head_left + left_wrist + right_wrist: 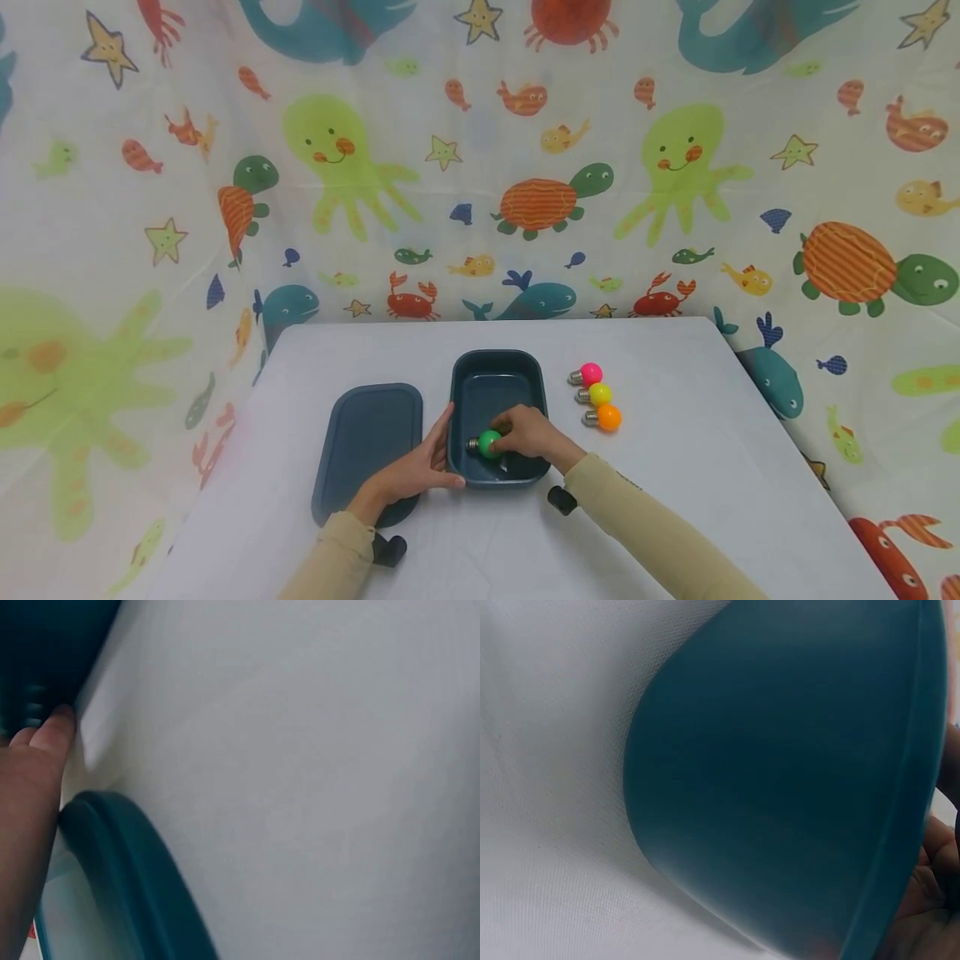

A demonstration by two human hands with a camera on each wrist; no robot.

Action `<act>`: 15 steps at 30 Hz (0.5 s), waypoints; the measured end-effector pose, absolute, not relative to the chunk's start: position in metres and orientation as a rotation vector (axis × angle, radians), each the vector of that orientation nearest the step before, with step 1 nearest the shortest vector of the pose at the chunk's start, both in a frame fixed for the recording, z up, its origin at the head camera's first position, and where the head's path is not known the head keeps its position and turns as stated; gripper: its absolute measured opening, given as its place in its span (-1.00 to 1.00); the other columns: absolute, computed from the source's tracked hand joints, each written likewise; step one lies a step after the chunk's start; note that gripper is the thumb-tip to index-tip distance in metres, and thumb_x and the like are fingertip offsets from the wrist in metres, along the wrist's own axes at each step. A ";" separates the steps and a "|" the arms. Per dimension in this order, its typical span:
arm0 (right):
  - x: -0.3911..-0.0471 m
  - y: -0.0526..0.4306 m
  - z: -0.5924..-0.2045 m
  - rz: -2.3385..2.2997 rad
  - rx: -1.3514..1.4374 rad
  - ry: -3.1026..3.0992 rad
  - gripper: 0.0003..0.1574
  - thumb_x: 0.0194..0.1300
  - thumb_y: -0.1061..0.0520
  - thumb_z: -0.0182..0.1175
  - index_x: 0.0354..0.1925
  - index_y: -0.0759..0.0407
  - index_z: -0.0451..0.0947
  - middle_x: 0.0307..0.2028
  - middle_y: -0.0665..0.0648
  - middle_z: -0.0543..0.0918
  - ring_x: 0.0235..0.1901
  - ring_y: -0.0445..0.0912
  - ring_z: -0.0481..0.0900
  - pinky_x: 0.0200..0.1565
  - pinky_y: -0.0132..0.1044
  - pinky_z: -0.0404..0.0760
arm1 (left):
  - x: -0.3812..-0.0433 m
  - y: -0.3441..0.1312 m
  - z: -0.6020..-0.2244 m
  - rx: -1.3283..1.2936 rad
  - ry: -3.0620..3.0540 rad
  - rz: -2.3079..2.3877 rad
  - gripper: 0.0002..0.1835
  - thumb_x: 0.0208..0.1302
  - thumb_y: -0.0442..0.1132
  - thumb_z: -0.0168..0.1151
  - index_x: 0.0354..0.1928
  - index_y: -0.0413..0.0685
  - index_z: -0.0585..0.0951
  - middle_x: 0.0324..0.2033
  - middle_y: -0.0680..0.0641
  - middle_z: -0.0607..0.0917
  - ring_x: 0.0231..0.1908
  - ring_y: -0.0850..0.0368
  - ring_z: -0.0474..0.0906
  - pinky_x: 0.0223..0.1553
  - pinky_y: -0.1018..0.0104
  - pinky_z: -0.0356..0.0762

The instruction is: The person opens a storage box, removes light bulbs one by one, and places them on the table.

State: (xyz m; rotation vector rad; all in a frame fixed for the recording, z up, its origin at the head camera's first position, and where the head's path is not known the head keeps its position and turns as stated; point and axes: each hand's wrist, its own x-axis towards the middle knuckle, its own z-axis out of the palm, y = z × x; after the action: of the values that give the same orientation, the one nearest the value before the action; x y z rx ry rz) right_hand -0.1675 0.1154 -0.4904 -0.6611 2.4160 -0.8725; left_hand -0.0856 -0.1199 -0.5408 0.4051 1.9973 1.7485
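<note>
A dark blue rectangular container stands on the table with its open top facing up. Inside its near end, my right hand pinches a green light bulb, whose metal screw base points left. My left hand rests against the container's left side, its fingers stretched along the wall and the thumb at the near corner. In the left wrist view, the fingertips touch the container's wall. From the right wrist, the container's outer wall covers most of the view and hides the bulb.
Left of the container lies a flat dark blue lid, partly under the left hand. To the right, pink, yellow and orange bulbs lie in a column. A sea-animal patterned curtain hangs behind the white table.
</note>
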 end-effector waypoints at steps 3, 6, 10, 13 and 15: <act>-0.168 0.116 -0.490 -0.871 -0.664 2.425 -0.43 0.10 0.04 0.47 0.04 0.26 0.64 -0.06 0.17 0.71 -0.10 -0.02 0.64 0.04 -0.06 0.62 | -0.086 -0.120 -0.541 0.408 1.996 1.747 0.25 0.23 -0.19 0.39 0.51 0.34 -0.47 0.54 -0.04 -0.32 0.51 0.01 -0.23 0.42 0.11 0.05; -0.169 0.119 -0.488 -0.877 -0.648 2.425 -0.42 0.11 0.01 0.46 0.07 0.22 0.63 -0.03 0.16 0.70 -0.10 -0.03 0.63 0.03 -0.08 0.63 | -0.086 -0.121 -0.542 0.397 2.001 1.745 0.25 0.22 -0.18 0.40 0.51 0.36 -0.46 0.54 0.00 -0.31 0.51 0.07 -0.22 0.42 0.11 0.05; -0.172 0.127 -0.483 -0.917 -0.610 2.414 -0.42 0.15 -0.02 0.43 0.11 0.16 0.62 -0.01 0.11 0.69 -0.10 -0.05 0.61 0.00 -0.12 0.65 | -0.086 -0.120 -0.542 0.382 2.016 1.737 0.26 0.20 -0.18 0.41 0.52 0.37 -0.44 0.54 0.04 -0.31 0.51 0.10 -0.22 0.42 0.11 0.05; -0.174 0.137 -0.480 -0.972 -0.586 2.396 -0.41 0.17 -0.02 0.42 0.13 0.16 0.61 -0.02 0.09 0.69 -0.09 -0.05 0.61 0.00 -0.13 0.65 | -0.086 -0.120 -0.541 0.379 2.018 1.738 0.26 0.19 -0.18 0.42 0.51 0.39 -0.44 0.54 0.05 -0.32 0.51 0.11 -0.23 0.43 0.11 0.04; -0.174 0.144 -0.477 -1.012 -0.567 2.388 -0.40 0.18 -0.02 0.41 0.15 0.17 0.59 -0.01 0.10 0.69 -0.07 -0.05 0.61 0.01 -0.13 0.65 | -0.087 -0.120 -0.542 0.385 2.018 1.742 0.27 0.18 -0.17 0.43 0.51 0.40 -0.44 0.54 0.03 -0.33 0.51 0.09 -0.24 0.43 0.09 0.03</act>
State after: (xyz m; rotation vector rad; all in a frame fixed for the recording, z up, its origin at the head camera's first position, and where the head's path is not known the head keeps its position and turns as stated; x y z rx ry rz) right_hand -0.1744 0.1437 -0.4770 -0.5672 2.3877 -1.0118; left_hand -0.0868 -0.1205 -0.5416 0.3853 2.0184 1.7415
